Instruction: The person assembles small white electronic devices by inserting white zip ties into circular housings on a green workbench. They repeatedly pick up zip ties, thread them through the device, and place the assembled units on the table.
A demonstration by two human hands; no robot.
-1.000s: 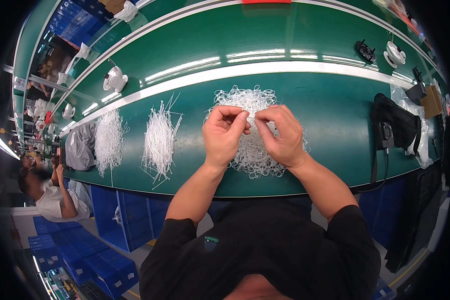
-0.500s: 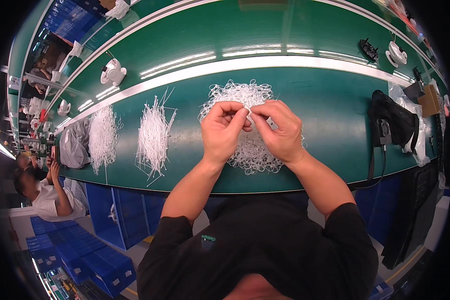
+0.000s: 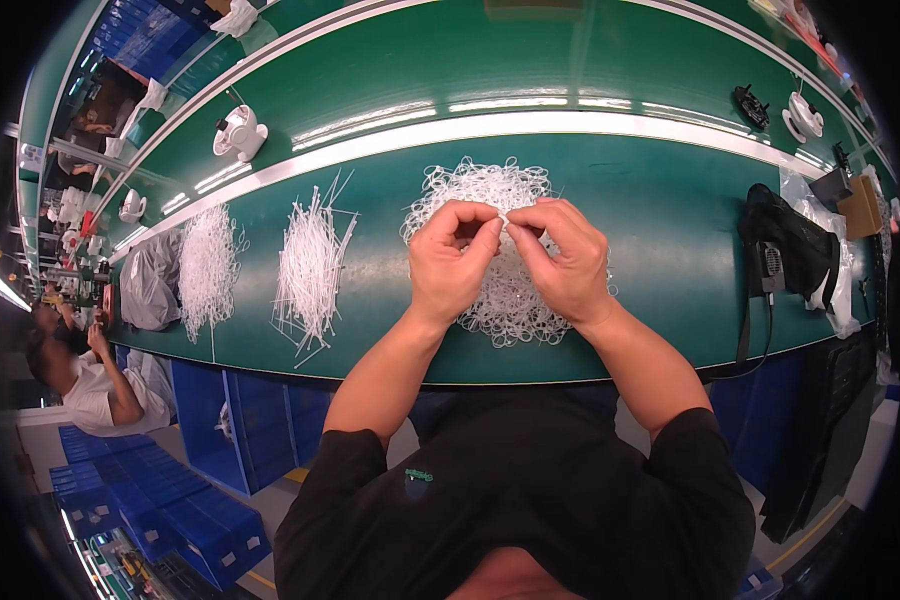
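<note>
My left hand [image 3: 448,265] and my right hand [image 3: 572,265] meet fingertip to fingertip over a heap of looped white cable ties [image 3: 510,312]. Each pinches thumb against index finger on a small white cable tie [image 3: 502,217], mostly hidden by the fingertips. Left of my hands lies a pile of straight white cable ties [image 3: 310,262] on the green table [image 3: 380,200]. Farther left is another heap of white cable ties [image 3: 208,265], some of them looped.
A grey plastic bag [image 3: 150,285] lies at the table's left end. To the right sit a black bag [image 3: 795,240] with a cord and a brown box [image 3: 858,208]. Beyond the white rail stands a white device [image 3: 240,135]. Another person [image 3: 120,400] is at left, above blue bins [image 3: 180,510].
My fingertips have drawn slightly closer together around the tie, and the left fingers are straighter. The other person's raised hand at left has lowered a little.
</note>
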